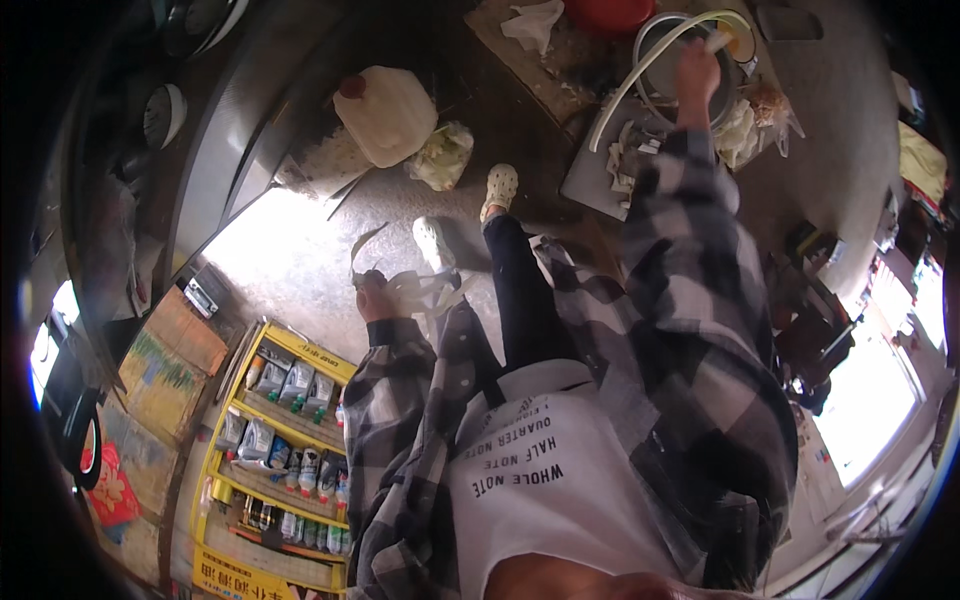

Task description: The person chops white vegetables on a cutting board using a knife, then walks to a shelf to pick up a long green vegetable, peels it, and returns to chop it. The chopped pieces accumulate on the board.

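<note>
My left hand (375,298) is closed around a bundle of pale, flat strips (427,291); a darker strip curves up beside it. At the upper right, my right hand (697,71) reaches over a round metal basin (641,56) and is closed on a small pale thing, blurred, whose kind I cannot tell. A long pale curved strip or tube (649,64) arches over the basin's rim; whether my right hand touches it is unclear. A yellowish round container (742,43) sits at the basin's far right side.
A large white plastic jug (386,116) and a bag of greens (442,156) stand on the floor. A grey board (592,169) bears scraps. A red basin (611,13) is at the top. A yellow shelf rack (232,394) with bottles stands lower left.
</note>
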`<state>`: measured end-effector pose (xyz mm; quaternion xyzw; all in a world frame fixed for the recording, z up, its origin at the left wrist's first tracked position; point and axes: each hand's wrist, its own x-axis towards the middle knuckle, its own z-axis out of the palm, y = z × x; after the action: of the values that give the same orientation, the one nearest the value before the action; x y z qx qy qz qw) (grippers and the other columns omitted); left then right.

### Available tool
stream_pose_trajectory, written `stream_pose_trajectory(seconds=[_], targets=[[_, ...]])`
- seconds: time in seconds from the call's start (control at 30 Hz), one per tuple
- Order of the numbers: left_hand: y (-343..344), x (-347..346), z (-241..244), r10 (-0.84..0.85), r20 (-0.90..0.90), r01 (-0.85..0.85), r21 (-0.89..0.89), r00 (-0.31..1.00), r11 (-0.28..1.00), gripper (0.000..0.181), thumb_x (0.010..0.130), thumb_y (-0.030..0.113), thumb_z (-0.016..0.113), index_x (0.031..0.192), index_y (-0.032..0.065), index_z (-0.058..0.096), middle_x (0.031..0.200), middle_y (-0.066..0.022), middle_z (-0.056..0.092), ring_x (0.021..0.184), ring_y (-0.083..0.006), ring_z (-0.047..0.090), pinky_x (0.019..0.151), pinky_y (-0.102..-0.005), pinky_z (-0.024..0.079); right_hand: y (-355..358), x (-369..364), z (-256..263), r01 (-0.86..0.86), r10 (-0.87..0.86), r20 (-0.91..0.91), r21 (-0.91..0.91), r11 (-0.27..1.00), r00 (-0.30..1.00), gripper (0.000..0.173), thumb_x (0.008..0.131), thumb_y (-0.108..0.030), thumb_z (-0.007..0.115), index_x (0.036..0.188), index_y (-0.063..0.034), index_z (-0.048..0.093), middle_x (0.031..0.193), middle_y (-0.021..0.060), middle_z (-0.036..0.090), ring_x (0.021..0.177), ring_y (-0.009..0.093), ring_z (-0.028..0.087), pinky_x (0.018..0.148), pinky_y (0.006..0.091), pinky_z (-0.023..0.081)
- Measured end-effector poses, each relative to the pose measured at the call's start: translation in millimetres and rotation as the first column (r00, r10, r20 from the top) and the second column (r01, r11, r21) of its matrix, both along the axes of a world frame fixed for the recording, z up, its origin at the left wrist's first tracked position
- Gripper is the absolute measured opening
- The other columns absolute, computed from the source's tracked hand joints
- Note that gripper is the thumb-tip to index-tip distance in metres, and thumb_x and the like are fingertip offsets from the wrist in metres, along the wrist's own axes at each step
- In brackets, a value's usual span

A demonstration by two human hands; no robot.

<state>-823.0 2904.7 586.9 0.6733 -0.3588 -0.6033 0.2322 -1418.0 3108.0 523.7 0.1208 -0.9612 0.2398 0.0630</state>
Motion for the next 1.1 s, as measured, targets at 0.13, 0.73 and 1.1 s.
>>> stream_pose_trajectory(seconds=[0.13,0.73,1.1], targets=[[-1,18,-44,-0.276,0.206,0.300,-0.097,0.939,0.949,0.022,0.083,0.022,0.050,0.068,0.0069,0.049,0.063,-0.0029,0.046,0.058,-0.0154,0.047,0.052,-0.0291,0.040,-41,147,133,0.428,0.092,0.500,-0.810,0.400,0.861,0.039,0.097,-0.034,0.033,0.098,-0.0032,0.058,0.094,0.0089,0.064,0.053,0.010,0.040,0.044,0.0217,0.029],[4,-76,-122,0.228,-0.563,0.245,0.641,0.795,0.728,0.042,0.094,0.042,0.038,0.111,0.0068,0.051,0.107,-0.0083,0.058,0.098,-0.0226,0.056,0.088,-0.0369,0.045,-122,476,-33,-0.305,0.425,0.401,-0.330,0.893,0.812,0.055,0.080,-0.027,0.067,0.125,-0.0050,0.046,0.123,0.0133,0.047,0.117,0.025,0.042,0.096,0.0338,0.034],[38,-69,-217,-0.240,-0.611,0.582,0.454,0.754,0.674,0.049,0.091,0.026,0.048,0.136,0.0139,0.033,0.128,-0.0056,0.045,0.108,-0.0154,0.049,0.090,-0.0295,0.037,-89,481,-207,0.520,0.117,0.850,-0.418,0.746,0.514,0.021,0.089,-0.017,0.052,0.100,-0.0005,0.057,0.083,0.0082,0.064,0.072,0.011,0.060,0.057,0.0277,0.048]])
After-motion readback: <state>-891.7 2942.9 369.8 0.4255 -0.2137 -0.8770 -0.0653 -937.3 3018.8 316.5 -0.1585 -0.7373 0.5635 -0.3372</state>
